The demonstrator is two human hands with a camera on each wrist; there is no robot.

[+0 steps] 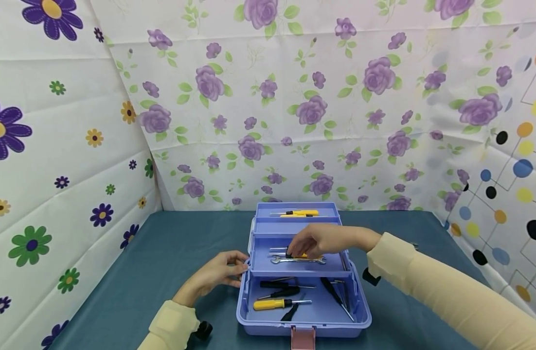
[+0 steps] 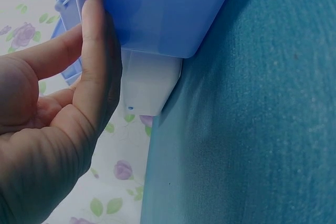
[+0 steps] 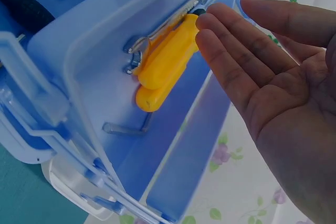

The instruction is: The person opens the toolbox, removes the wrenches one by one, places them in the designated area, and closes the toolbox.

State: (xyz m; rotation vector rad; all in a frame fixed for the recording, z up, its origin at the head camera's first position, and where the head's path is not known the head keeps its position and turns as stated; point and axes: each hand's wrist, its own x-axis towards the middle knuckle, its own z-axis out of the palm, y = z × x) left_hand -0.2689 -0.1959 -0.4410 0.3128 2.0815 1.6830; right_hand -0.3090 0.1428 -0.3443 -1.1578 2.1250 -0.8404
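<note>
A blue toolbox point(image 1: 304, 326) stands open, its stepped trays raised at the back. My right hand point(image 1: 322, 240) reaches over the middle tray point(image 1: 259, 269), fingertips right at the black collar of a yellow-handled screwdriver point(image 3: 170, 51). In the right wrist view the fingers are nearly straight and the thumb stands apart from them. A second yellow handle point(image 3: 149, 98) lies alongside, next to an open-end wrench point(image 1: 298, 260) and a hex key point(image 3: 126, 129). My left hand point(image 1: 220, 271) touches the toolbox's left side with extended fingers point(image 2: 94, 51).
The toolbox's lower compartment holds a yellow-and-black screwdriver point(image 1: 272, 304), several black-handled tools point(image 1: 333, 291) and other metal pieces. More yellow-handled screwdrivers point(image 1: 300, 213) lie in the top tray. A pink latch point(image 1: 303, 338) hangs at the front. Patterned cloths point(image 1: 276, 121) surround the dark green tabletop point(image 1: 198, 231).
</note>
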